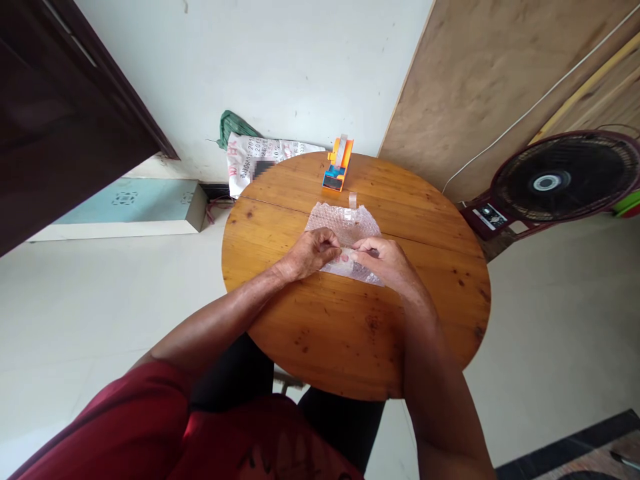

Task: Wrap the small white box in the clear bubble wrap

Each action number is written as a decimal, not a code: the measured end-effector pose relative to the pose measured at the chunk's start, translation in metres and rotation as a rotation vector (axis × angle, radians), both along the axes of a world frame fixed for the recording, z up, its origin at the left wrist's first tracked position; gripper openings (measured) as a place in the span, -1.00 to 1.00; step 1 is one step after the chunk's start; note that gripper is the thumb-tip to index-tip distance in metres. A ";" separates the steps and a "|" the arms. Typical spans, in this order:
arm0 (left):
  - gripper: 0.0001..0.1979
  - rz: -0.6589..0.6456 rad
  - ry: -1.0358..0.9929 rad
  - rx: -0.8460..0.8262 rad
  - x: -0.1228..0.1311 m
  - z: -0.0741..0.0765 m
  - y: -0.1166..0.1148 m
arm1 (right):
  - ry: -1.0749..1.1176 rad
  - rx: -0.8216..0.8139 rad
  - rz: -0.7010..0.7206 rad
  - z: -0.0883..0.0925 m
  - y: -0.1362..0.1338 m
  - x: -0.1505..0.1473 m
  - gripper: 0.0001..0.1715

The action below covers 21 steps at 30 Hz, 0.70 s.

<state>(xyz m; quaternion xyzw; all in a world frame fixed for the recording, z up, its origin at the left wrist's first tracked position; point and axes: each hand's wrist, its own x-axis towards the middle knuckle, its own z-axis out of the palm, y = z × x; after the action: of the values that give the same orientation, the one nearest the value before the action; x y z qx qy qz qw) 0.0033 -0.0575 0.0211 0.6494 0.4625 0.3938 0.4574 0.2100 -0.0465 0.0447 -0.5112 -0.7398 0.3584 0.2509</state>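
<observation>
A sheet of bubble wrap (345, 223) lies on the round wooden table (350, 333), folded near its front edge. My left hand (313, 252) and my right hand (383, 259) meet over that near edge, fingers curled and pinching the wrap between them. What the fold may cover is hidden. A short strip of clear tape (353, 199) sticks up at the wrap's far edge. Beyond it, an orange and blue tape dispenser (339, 167) stands near the table's far rim.
A printed white sack (255, 163) and a green bag (233, 127) lean against the wall behind the table. A black floor fan (560, 183) stands at the right, by a plywood panel. A dark door is at left.
</observation>
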 end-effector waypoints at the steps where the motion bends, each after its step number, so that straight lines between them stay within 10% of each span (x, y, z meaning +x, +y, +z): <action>1: -0.87 -0.004 -0.004 0.001 0.000 0.000 0.000 | 0.019 0.001 0.003 -0.001 0.000 0.000 -0.78; 21: -0.86 -0.051 -0.145 -0.177 0.004 0.001 0.005 | 0.084 0.120 -0.035 -0.010 0.005 -0.002 -0.88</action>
<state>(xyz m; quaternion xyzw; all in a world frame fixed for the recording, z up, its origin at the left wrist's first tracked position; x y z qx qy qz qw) 0.0072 -0.0520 0.0219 0.5877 0.4445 0.3857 0.5552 0.2076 -0.0419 0.0348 -0.4924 -0.7399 0.3301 0.3180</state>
